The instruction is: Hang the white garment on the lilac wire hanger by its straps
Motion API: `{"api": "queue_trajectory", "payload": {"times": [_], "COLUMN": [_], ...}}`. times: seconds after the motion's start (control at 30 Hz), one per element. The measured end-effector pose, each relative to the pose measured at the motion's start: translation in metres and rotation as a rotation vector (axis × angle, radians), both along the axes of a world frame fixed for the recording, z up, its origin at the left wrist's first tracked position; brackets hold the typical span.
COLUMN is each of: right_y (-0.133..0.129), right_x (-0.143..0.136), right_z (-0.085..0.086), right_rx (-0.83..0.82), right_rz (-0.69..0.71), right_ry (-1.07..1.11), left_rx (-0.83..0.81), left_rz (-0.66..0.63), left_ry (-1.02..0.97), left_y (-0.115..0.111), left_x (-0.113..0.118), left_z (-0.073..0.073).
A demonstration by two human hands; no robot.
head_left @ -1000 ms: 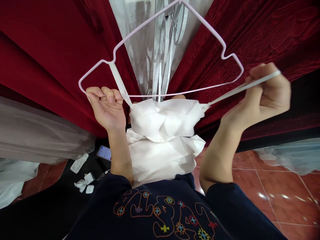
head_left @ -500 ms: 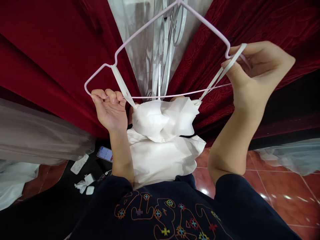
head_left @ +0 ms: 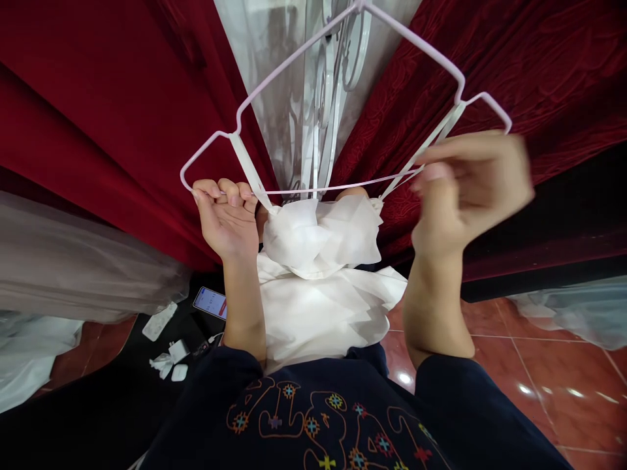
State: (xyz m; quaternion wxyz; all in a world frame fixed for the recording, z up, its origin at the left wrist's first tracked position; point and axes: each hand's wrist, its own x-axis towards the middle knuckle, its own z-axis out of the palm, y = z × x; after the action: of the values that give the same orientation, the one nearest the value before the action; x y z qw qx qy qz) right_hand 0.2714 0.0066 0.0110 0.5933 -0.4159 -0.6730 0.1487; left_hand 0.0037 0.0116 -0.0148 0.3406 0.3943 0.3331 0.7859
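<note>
My left hand (head_left: 228, 212) is closed around the lower left corner of a pale pink clothes hanger (head_left: 304, 52), fingers curled over its thin bottom bar. A white ruffled garment (head_left: 323, 307) hangs from it and drapes across my lap. Its left strap (head_left: 247, 163) sits in the hanger's left notch. The right strap (head_left: 428, 140) is hooked at the right notch. My right hand (head_left: 473, 189) is beside that strap and the right end of the bar, blurred by motion; whether its fingertips grip anything is unclear.
Red curtains (head_left: 122, 98) hang on both sides, with a white metal frame (head_left: 318, 111) between them. On a black surface at lower left lie a lit phone (head_left: 209, 301), a white charger (head_left: 178, 351) and small white items. Red tiles (head_left: 553, 378) cover the floor at right.
My right hand has moved down and inward from the hanger's right end. The right strap, which was looped over those fingers, now lies at the notch. The hanger shifted slightly right.
</note>
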Motion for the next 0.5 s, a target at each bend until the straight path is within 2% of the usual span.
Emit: {"api": "queue_trajectory", "payload": {"times": [0.13,0.3,0.5], "right_y": [-0.009,-0.011,-0.011], "right_x": [-0.018,-0.021,-0.029], "right_z": [-0.005,-0.015,-0.025], "right_rx": [-0.031,0.001,0.016], "right_rz": [0.029,0.07,0.079], "right_ry": [0.005,0.009,0.054], "left_rx": [0.024,-0.023,-0.104], "left_rz": [-0.037,-0.112,-0.19], "left_ry": [-0.067,-0.15,-0.004], "left_y": [-0.002,-0.006,-0.016], "left_x": [0.0,0.0,0.002], "left_z": [0.001,-0.004,-0.013]}}
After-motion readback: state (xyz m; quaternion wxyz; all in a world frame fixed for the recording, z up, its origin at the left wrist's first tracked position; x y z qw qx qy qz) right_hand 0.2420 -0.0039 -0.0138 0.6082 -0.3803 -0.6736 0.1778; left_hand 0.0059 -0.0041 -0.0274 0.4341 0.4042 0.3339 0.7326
